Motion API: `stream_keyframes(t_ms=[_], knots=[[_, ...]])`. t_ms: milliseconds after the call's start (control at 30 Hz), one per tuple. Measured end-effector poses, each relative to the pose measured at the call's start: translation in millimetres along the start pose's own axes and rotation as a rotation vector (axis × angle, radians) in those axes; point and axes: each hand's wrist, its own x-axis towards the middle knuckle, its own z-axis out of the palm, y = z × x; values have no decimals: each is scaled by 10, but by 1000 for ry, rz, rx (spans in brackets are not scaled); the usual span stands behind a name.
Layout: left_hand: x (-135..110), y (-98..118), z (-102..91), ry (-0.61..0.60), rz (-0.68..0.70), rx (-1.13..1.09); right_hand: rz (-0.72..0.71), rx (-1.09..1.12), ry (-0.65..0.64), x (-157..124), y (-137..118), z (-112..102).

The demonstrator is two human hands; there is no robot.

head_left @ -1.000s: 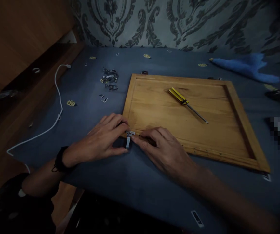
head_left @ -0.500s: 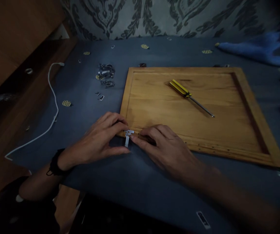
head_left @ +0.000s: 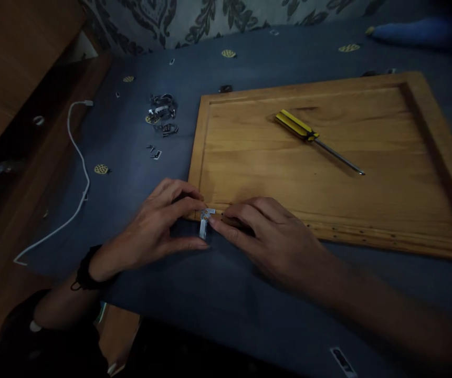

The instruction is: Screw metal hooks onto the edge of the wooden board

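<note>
A small silvery metal hinge point(head_left: 203, 228) sits at the near left corner of a framed wooden door panel point(head_left: 257, 163), one arm of it pointing toward me past the panel's edge. My left hand point(head_left: 157, 223) pinches it from the left, fingertips on its upper end and thumb beside its lower arm. From the right, the thumb tip of my right hand point(head_left: 275, 233) presses against the same hinge, while its other fingers curl over the panel's near edge. A screwdriver point(head_left: 296, 126) with a yellow and black handle lies on the panel, its shaft pointing right.
Left of the panel lie a pile of metal hinges point(head_left: 163, 113) and several loose screws point(head_left: 153, 152). A white cable point(head_left: 86, 178) curves along the left side. The blue patterned cloth point(head_left: 226, 294) spreads beneath everything, with a blue item point(head_left: 414, 34) at the back right.
My view has shifted and tilted slightly, so the panel and screwdriver appear higher and farther right. Both hands stay at the hinge, nearly unmoved.
</note>
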Motion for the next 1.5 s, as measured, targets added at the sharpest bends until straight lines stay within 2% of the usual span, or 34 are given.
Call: stream_keyframes(t_ms=[200, 400, 633, 867, 1033, 1500], knots=[[10, 13, -7, 13, -11, -6, 4, 23, -32, -33, 5, -15], [19, 26, -71, -5, -73, -122, -12, 32, 25, -47, 23, 14], [4, -13, -121, 2, -136, -201, -8, 0, 28, -36, 17, 8], [3, -28, -124, -37, -127, -193, -22, -13, 39, -12, 12, -13], [-9, -37, -189, -32, -178, -294, -18, -14, 37, -16, 19, -6], [-28, -77, -173, -55, -167, -267, -28, -14, 48, -16, 27, 18]])
